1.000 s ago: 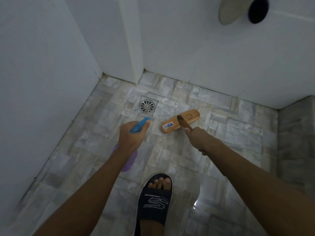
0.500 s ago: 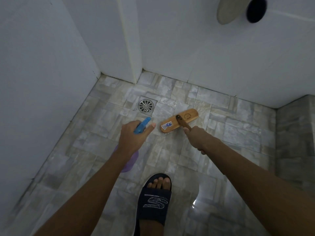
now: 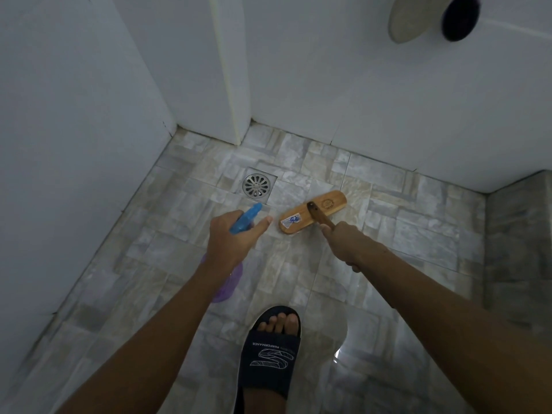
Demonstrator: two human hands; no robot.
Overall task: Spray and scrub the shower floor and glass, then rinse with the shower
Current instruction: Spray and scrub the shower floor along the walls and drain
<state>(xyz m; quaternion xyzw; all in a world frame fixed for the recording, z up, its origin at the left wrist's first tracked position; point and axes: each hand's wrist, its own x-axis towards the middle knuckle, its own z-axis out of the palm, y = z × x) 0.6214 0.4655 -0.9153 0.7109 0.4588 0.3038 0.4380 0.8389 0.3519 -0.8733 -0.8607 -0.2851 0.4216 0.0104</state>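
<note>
My left hand grips a spray bottle with a blue nozzle and a purple body that shows below my wrist. The nozzle points toward the round metal drain. My right hand holds the wooden handle of a scrub brush. Its wooden head lies flat on the grey stone-pattern shower floor, just right of the drain. The bristles are hidden underneath.
White walls close the stall at the left and back, with a corner post near the drain. A low tiled step rises at the right. My foot in a dark slide sandal stands at the bottom centre. Two round objects hang on the wall at top right.
The brush head has slid slightly toward the right and back. My left index finger now sticks out straight beside the nozzle.
</note>
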